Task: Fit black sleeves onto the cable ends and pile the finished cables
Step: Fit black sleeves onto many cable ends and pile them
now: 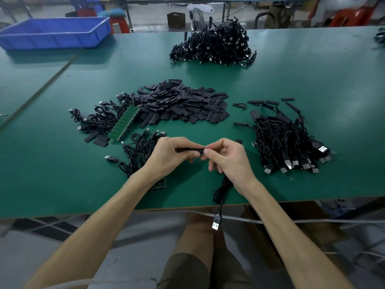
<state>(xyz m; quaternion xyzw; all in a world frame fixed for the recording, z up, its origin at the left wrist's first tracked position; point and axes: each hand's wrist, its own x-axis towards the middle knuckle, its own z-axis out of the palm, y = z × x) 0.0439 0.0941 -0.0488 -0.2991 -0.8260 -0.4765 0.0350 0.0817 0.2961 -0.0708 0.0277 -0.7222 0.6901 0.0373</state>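
Near the middle of the near edge of the green surface [312, 80], both hands meet over a single black sleeve [192, 151]. It is a short, flat, matte black tube held level. The left hand [173, 153] pinches it between thumb and curled fingers and covers most of its length. The right hand [227, 157] has its thumb and forefinger pressed together at the sleeve's right end and its other fingers curled. This hand holds the cable [218, 193], a thin black cord that comes out from under the palm. The cord bunches in a small coil at the near edge and drops off it, ending in a black USB plug [216, 224] with a silver tip hanging below the surface. The cable end at the sleeve is hidden by the fingers.

A broad heap of loose sleeves [183, 105] lies at the centre of the surface, all flat, dark rectangles. Left of it is a tangle of black cables [98, 119], with a green circuit strip [126, 124] leaning across its right side. A smaller bunch of cables [137, 151] sits just beside the left hand. Toward the right side lies a pile of sleeved cables [287, 142], their silver plugs fanned toward the near edge. A larger cable pile [214, 44] stands at the far edge. A blue tray [56, 32] sits at the far left corner.
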